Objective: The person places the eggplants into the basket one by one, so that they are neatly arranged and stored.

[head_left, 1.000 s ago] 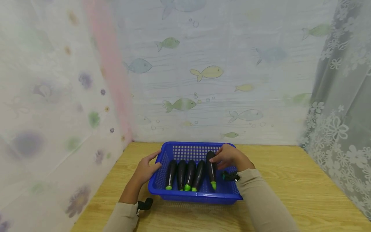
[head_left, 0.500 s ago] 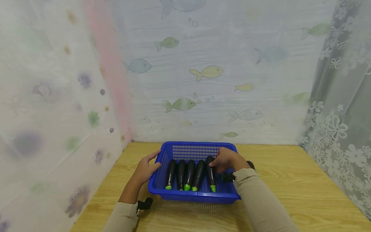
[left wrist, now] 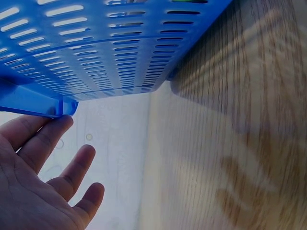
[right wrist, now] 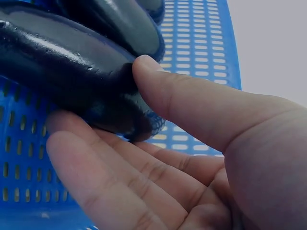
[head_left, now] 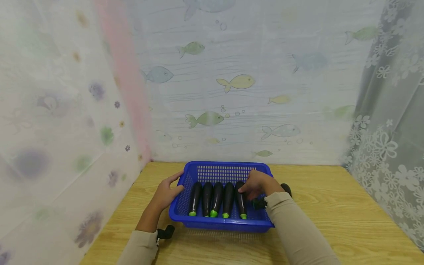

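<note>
A blue plastic basket (head_left: 225, 221) holds several dark eggplants (head_left: 216, 198) lying side by side, their green stem ends toward me. My right hand (head_left: 258, 183) reaches inside over the right part of the basket and holds the rightmost eggplant (head_left: 241, 204) near its far end. In the right wrist view the thumb presses one side of that eggplant (right wrist: 62, 57), and the fingers lie along the opposite side. At the basket's left side my left hand (head_left: 165, 193) touches the rim with fingers extended; the left wrist view has its fingertips (left wrist: 62, 123) against the rim's edge.
The basket stands on a wood-grain table (head_left: 331, 209). Behind it hangs a fish-patterned sheet (head_left: 245, 121), with a flowered sheet (head_left: 66, 147) at left and a lace curtain (head_left: 384, 147) at right. Black camera mounts sit at both wrists.
The right hand has lowered the rightmost eggplant into the basket beside the others. The eggplant left of it has turned straighter. The left hand has stayed at the rim.
</note>
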Tool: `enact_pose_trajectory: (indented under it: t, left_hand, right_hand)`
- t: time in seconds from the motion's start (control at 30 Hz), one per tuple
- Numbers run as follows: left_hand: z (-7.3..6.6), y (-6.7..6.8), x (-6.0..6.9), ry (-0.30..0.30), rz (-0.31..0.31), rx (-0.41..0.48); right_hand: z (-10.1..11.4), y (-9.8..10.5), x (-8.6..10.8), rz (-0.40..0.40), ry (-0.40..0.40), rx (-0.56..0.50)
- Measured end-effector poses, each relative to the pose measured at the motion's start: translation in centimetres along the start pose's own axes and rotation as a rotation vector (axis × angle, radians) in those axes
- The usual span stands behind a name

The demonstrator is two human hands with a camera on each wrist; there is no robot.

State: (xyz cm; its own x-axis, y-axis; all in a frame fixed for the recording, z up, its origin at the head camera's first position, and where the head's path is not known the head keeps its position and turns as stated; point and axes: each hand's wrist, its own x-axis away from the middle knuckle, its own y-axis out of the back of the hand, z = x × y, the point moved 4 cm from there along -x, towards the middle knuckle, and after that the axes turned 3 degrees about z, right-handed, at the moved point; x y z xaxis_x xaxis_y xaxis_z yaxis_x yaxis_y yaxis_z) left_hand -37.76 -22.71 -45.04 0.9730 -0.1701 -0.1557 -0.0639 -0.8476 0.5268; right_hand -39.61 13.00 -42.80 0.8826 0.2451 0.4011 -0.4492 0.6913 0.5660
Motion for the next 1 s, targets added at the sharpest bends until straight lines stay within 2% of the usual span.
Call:
enact_pose_trajectory:
  t: [0.67, 1.0]
  left_hand:
    - [0.24, -0.02, -0.09, -0.007, -0.006, -0.004]
    - [0.42, -0.03, -0.15, 0.0, -0.007, -0.003]
  right_hand:
    - [0.04, -0.02, -0.04, 0.014, -0.026, -0.021]
    - [-0.07, -0.01, 0.0, -0.006, -0.02, -0.022]
